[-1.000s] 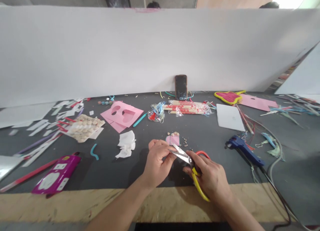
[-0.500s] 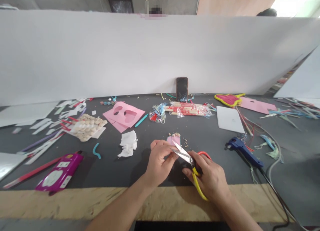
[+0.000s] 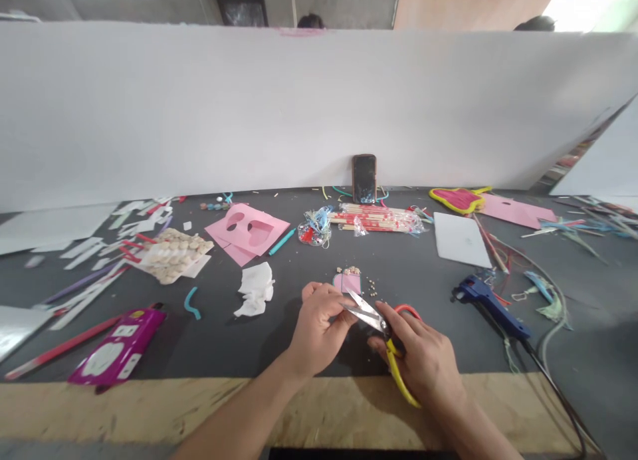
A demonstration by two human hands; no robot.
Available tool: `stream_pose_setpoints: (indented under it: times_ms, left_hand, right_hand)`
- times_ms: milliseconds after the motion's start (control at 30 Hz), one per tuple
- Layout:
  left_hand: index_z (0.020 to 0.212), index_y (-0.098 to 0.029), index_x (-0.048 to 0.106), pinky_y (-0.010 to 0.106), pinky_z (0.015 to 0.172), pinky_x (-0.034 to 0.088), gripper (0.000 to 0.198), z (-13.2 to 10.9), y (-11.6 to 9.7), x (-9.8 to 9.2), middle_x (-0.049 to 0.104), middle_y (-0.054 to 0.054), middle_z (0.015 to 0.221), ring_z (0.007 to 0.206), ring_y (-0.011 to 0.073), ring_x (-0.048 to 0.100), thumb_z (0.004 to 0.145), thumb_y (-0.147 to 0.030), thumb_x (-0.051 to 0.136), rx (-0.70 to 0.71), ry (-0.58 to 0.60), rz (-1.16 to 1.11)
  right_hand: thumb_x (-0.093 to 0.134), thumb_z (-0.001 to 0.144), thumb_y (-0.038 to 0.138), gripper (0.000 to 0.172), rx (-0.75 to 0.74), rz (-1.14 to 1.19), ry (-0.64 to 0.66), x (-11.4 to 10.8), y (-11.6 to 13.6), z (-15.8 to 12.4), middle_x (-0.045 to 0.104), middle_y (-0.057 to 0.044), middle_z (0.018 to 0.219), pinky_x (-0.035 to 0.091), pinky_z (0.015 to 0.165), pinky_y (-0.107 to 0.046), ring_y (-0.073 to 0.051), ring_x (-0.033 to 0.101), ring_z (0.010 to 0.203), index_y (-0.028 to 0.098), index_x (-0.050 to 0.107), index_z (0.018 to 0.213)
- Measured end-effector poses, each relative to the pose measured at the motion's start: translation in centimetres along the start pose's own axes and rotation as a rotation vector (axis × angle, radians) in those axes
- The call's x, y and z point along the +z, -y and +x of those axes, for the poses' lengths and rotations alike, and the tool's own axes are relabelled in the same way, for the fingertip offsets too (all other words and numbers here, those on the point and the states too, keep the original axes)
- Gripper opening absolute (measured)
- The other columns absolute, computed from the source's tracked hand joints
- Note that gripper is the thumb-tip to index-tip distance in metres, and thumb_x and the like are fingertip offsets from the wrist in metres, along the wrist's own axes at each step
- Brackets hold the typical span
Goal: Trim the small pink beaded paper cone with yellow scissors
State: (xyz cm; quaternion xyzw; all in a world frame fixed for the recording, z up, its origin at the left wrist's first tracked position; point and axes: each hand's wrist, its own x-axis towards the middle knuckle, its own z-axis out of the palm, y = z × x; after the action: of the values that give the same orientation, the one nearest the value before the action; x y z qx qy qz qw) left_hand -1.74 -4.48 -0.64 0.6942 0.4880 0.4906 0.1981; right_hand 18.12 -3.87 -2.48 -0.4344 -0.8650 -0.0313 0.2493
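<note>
My right hand (image 3: pixel 423 360) grips a pair of scissors (image 3: pixel 371 316) with yellow and red handles. The blades are parted a little and point up and left, across the fingertips of my left hand (image 3: pixel 321 324). Thumb and fingers of that hand are pinched together; whatever sits between them is too small or hidden to make out. Just beyond the blades lies a small pink piece (image 3: pixel 343 284) with beige bits (image 3: pixel 351 270) along its far edge. More tiny beige beads (image 3: pixel 372 288) are scattered to its right.
A blue glue gun (image 3: pixel 493 307) with its cable lies at right, near a white card (image 3: pixel 461 239). A phone (image 3: pixel 364 179) leans on the white partition (image 3: pixel 224 114). Pink cut-out sheets (image 3: pixel 249 230), crumpled tissue (image 3: pixel 255 288), bundled sticks (image 3: pixel 379 219) and a purple packet (image 3: pixel 119 347) lie around.
The scissor blades have dropped slightly, and their tips look a little closer together. My left hand keeps its pinch in nearly the same place.
</note>
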Motion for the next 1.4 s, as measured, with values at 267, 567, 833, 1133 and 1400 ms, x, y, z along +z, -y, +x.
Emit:
stream_pose_setpoints:
  times_ms: [267,567,833,1133,1400]
  left_hand:
    - [0.074,-0.021,0.065,0.036,0.084,0.036,0.015,-0.17,-0.37,0.11,0.069,0.0,0.078,0.08,0.0175,0.06,0.086,-0.022,0.056,-0.03,-0.019,0.039]
    - [0.081,-0.023,0.067,0.038,0.082,0.039,0.019,-0.32,0.02,0.21,0.069,0.003,0.079,0.081,0.0194,0.059,0.089,-0.03,0.051,-0.036,-0.019,0.015]
    - [0.076,-0.022,0.066,0.036,0.082,0.04,0.018,-0.25,-0.03,0.13,0.069,0.003,0.077,0.079,0.0182,0.06,0.088,-0.025,0.053,0.001,-0.007,0.019]
    - [0.071,-0.021,0.065,0.037,0.081,0.04,0.019,-0.11,-0.19,0.05,0.069,0.002,0.073,0.077,0.0183,0.06,0.087,-0.022,0.053,-0.016,0.007,0.01]
    - [0.07,-0.021,0.064,0.036,0.081,0.041,0.023,-0.16,-0.72,0.1,0.068,0.002,0.074,0.077,0.0183,0.06,0.088,-0.024,0.05,-0.043,-0.002,0.004]
  right_hand:
    - [0.042,0.092,0.046,0.039,0.036,0.06,0.019,-0.05,0.17,0.0,0.066,0.0,0.067,0.039,0.047,-0.024,-0.014,0.06,0.052,0.02,0.057,0.116]
    - [0.049,0.084,0.056,0.051,0.074,0.052,0.087,-0.31,0.48,0.32,0.064,-0.007,0.087,0.046,0.058,-0.027,-0.019,0.062,0.071,0.019,0.052,0.12]
    - [0.045,0.088,0.054,0.049,0.046,0.033,0.057,-0.61,0.54,0.48,0.064,-0.008,0.088,0.047,0.063,-0.028,-0.021,0.062,0.082,0.018,0.054,0.118]
    - [0.041,0.09,0.053,0.051,-0.007,0.004,0.026,-0.41,0.15,0.4,0.066,-0.007,0.076,0.045,0.058,-0.025,-0.018,0.064,0.067,0.016,0.055,0.122]
    - [0.036,0.093,0.051,0.045,0.029,0.025,0.088,-0.42,0.18,0.26,0.069,-0.005,0.075,0.043,0.05,-0.024,-0.016,0.064,0.059,0.02,0.057,0.119]
